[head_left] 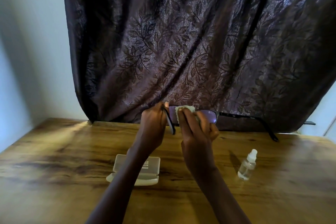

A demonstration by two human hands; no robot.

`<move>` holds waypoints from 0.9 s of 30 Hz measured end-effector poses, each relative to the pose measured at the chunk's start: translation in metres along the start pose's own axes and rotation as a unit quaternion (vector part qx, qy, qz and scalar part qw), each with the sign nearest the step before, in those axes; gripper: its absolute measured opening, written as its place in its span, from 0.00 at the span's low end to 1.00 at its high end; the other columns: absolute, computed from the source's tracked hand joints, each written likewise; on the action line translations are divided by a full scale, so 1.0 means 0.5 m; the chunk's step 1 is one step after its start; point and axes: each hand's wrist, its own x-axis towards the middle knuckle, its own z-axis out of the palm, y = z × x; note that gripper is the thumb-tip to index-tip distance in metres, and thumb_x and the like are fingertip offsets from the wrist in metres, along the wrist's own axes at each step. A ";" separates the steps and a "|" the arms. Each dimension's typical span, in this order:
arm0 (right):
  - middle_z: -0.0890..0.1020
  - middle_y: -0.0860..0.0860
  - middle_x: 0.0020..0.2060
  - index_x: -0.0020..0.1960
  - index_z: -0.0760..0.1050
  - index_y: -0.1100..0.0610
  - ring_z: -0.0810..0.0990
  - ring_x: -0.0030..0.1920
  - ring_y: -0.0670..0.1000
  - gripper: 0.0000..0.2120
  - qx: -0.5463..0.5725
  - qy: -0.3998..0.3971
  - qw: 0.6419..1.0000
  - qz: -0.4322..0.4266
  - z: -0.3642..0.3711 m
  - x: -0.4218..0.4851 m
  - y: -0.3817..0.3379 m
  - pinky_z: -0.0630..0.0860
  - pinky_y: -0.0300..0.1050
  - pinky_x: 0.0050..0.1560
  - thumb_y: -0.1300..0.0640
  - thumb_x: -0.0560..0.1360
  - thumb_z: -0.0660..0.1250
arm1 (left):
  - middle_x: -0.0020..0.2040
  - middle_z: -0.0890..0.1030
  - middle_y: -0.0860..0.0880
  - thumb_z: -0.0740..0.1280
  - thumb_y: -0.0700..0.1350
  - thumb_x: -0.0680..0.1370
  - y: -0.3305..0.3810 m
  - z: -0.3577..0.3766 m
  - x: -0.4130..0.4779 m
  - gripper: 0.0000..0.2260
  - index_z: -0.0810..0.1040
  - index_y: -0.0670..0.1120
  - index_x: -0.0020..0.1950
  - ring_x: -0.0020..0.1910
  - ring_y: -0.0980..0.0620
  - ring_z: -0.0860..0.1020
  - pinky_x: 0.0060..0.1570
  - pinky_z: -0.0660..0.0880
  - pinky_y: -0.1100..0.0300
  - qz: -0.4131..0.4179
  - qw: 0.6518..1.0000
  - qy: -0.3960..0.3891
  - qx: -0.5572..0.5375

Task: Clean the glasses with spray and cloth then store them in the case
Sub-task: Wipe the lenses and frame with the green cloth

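Observation:
Dark-framed glasses [211, 115] are held up above the far side of the wooden table [54, 169], their arms unfolded. My left hand [153, 123] grips the frame at its left end. My right hand [196, 132] pinches a small pale cloth [183, 110] over the left lens. The right lens and the right arm of the glasses stick out uncovered to the right. A white glasses case [152, 165] lies open on the table under my left forearm, which hides part of it. A small clear spray bottle [248, 164] with a white cap stands at the right.
A dark purple curtain [181, 42] with a leaf pattern hangs behind the table's far edge. A pale wall [27, 42] is at the left. The table's left edge runs diagonally at the lower left.

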 end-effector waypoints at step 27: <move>0.84 0.53 0.48 0.51 0.81 0.61 0.67 0.54 0.54 0.22 0.170 -0.058 0.984 0.016 -0.010 -0.023 -0.004 0.64 0.47 0.49 0.64 0.64 0.55 | 0.21 0.70 0.41 0.45 0.47 0.81 -0.029 0.027 -0.013 0.27 0.70 0.35 0.29 0.19 0.48 0.69 0.19 0.63 0.57 0.005 0.995 0.090 -0.038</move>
